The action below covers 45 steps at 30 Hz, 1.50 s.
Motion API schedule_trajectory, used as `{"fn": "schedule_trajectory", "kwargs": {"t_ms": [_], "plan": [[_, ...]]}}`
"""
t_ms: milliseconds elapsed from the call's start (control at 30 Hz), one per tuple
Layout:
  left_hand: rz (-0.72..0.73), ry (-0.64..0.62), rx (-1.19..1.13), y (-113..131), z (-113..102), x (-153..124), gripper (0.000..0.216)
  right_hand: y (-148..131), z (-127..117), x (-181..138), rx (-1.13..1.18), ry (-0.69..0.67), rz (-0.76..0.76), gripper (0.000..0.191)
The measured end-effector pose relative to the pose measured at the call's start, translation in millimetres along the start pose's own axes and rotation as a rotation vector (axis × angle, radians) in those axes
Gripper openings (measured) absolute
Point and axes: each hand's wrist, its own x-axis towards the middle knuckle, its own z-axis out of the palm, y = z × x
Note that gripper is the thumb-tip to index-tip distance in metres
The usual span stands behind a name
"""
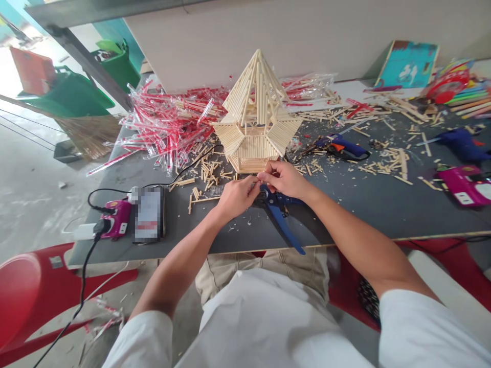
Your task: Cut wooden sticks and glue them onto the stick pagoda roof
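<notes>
My left hand (238, 197) and my right hand (284, 179) meet at the fingertips over the front of the table. Both are closed in a pinch; whatever sits between the fingers is too small to make out. Right behind them stands a pointed lantern-like model (258, 110) built of thin wooden sticks, upright on the tabletop. Under my hands lies a blue-handled hand cutter (282, 220), its head partly covered by my fingers. Left of my left hand are a clear plastic wrapper (217, 191) and a few stick pieces (205, 199).
Red-and-clear wrappers (169, 122) heap up at the back left. Cut stick bits are scattered about the grey table (345, 204). Blue glue guns (347, 145) lie to the right. A phone (149, 214) and a purple power strip (117, 220) with cords are at left.
</notes>
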Motion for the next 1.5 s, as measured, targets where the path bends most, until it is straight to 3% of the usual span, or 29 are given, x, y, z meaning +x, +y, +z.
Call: {"fn": "schedule_trajectory", "kwargs": {"t_ms": [300, 467, 600, 900, 1033, 1167, 1233, 1267, 1367, 1433, 1500], "plan": [[-0.047, 0.081, 0.02, 2.2, -1.1, -0.1, 0.021, 2.0, 0.7, -0.5, 0.0, 0.006, -0.044, 0.042], [-0.026, 0.038, -0.041, 1.5, -1.0, -1.7, 0.06, 3.6, -2.3, -0.1, -0.036, -0.014, -0.027, 0.044], [0.029, 0.022, 0.054, -5.0, 3.5, -1.7, 0.04, 4.7, -1.0, 0.1, -0.079, -0.021, -0.029, 0.044], [0.057, 0.038, 0.127, -8.2, -0.1, -0.4, 0.039, 1.9, -4.9, 0.2, -0.11, -0.085, -0.012, 0.044], [0.047, 0.054, 0.124, -6.6, 0.5, -0.6, 0.041, -10.0, -31.6, -4.9, -0.222, -0.221, 0.06, 0.035], [0.03, 0.063, 0.116, -8.0, 1.9, -1.1, 0.041, -19.3, -86.7, -22.7, -0.332, -0.418, 0.196, 0.038], [0.034, 0.069, 0.122, -8.6, 2.6, -1.3, 0.04, -15.5, -118.0, -32.8, -0.372, -0.276, 0.227, 0.039], [0.038, 0.071, 0.126, -8.6, 3.0, -1.3, 0.04, -10.7, -132.7, -36.8, -0.423, -0.113, 0.233, 0.039], [0.038, 0.068, 0.136, -8.0, 4.2, -1.4, 0.04, 11.4, -167.3, -41.7, -0.751, 0.551, 0.214, 0.036], [0.03, 0.065, 0.135, -7.3, 5.0, -1.4, 0.04, 26.8, -180.4, -40.1, -0.975, 0.687, 0.32, 0.045], [0.017, 0.055, 0.129, -6.7, 5.8, -1.4, 0.041, 37.2, -185.9, -37.3, -1.124, 0.658, 0.468, 0.061]]}}
